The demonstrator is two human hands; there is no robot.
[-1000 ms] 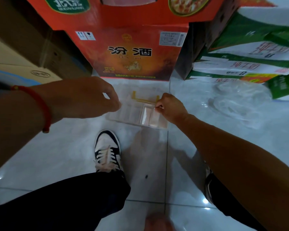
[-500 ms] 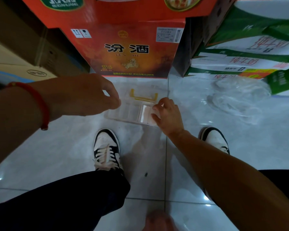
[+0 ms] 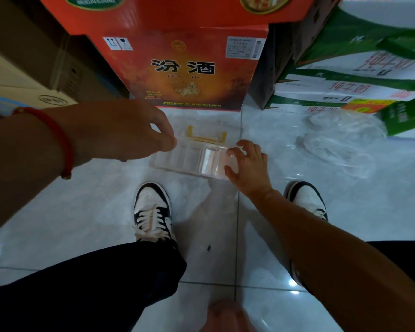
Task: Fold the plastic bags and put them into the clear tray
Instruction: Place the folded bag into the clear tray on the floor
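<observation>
Well, floor (image 3: 58, 224): pale glossy tile; I stand over it, one shoe either side of the tray.
Boxes: a red carton (image 3: 189, 75) stands just behind the tray, and green-and-white cartons (image 3: 359, 75) are stacked to its right.
Loose bags (image 3: 338, 142): a crumpled heap of clear plastic on the floor, well right of the tray and against the green cartons, not yet folded. I judge them feather-light, limp and slippery. Best pinched at an edge or corner and smoothed flat on the tile, or they will spring open.
Tray (image 3: 177, 159): clear, shallow, divided into compartments, with a yellow clip (image 3: 206, 137) at its far edge. It looks light and stiff, so likely to skate on the tile unless steadied at a side.
Folded bag (image 3: 207, 160): a pale folded strip seems to sit in a right-hand compartment; through clear plastic I cannot be certain.
Left hand (image 3: 132, 130): hovers above the tray's left end, fingers curled with thumb and forefinger close together; I cannot tell whether anything is pinched.
Right hand (image 3: 247, 164): fingers spread and relaxed, tips at the tray's right end, gripping nothing.
</observation>
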